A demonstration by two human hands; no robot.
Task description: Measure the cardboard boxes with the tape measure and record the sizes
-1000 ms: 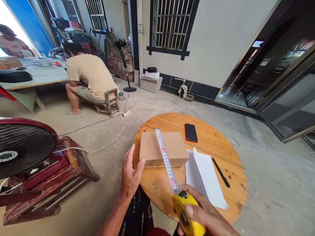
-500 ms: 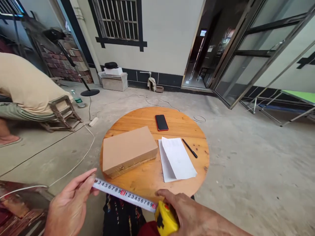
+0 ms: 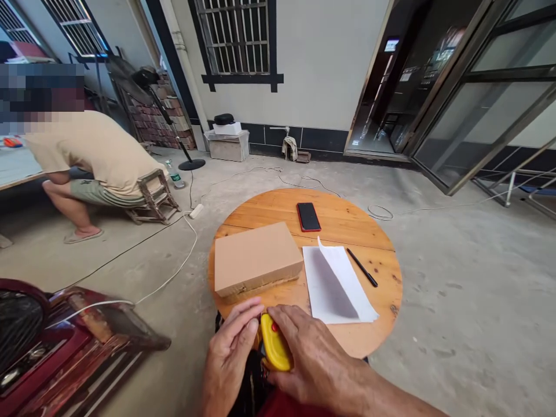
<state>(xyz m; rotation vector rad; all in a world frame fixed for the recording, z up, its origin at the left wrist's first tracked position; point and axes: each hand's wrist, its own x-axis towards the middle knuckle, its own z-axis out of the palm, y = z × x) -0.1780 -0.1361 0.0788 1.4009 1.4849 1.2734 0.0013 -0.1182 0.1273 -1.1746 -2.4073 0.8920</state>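
A yellow tape measure (image 3: 276, 346) with a red button is held at the table's near edge, in front of me. My right hand (image 3: 315, 353) is wrapped around its case from the right. Against the case's left side, my left hand (image 3: 232, 350) has its fingers and thumb pinched together at the tape's end. No stretch of blade shows between the hands. Just beyond them lies a closed brown cardboard box (image 3: 258, 258) on the round wooden table (image 3: 347, 217). Right of the box, a white sheet of paper (image 3: 336, 284) is folded, with one flap raised.
A black pen (image 3: 362, 267) and a red-edged phone (image 3: 308, 216) lie on the table. At left, a person (image 3: 99, 145) sits on a low wooden stool (image 3: 156, 197). White cable (image 3: 171, 275) crosses the floor near a dark red wooden-framed object (image 3: 78, 359).
The extended tape blade has gone back into its case. My left hand has moved right to meet the case. The view has swung left, and the paper's flap stands higher.
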